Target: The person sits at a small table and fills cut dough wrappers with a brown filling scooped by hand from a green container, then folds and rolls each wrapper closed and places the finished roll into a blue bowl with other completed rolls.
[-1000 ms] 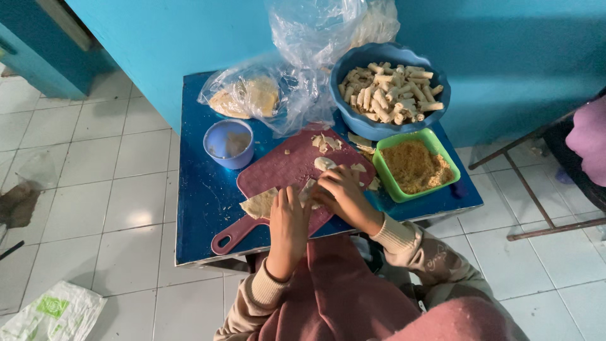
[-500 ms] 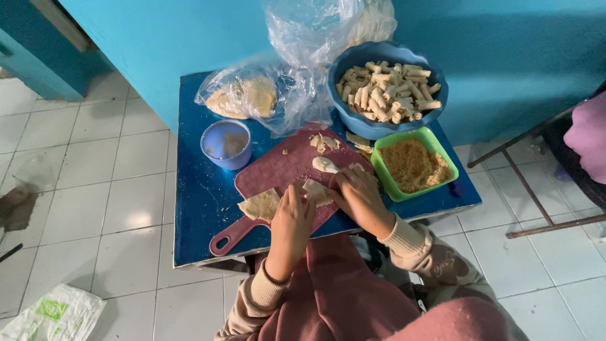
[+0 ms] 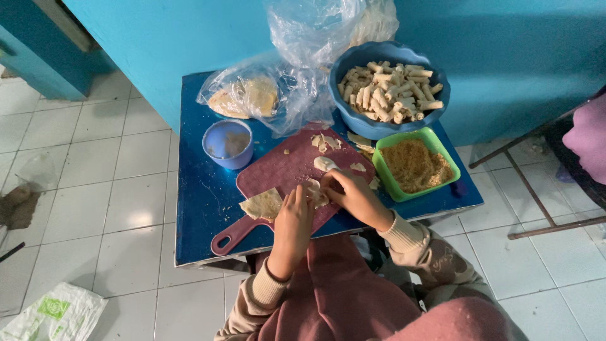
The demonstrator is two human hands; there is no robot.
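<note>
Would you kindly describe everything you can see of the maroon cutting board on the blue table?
The cutting board is maroon, looks like plastic, and lies flat on the blue table, its handle with a hole pointing toward the near left edge. A folded wrapper lies on its near left part, with pale scraps and a dab of filling farther back. The left hand and right hand work a wrapper over its near edge. The green tray sits just right of it.

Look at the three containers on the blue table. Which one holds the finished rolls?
The large dark blue bowl at the back holds the pale rolls. The green square container holds brown crumbs, and the small blue cup holds a liquid.
</note>
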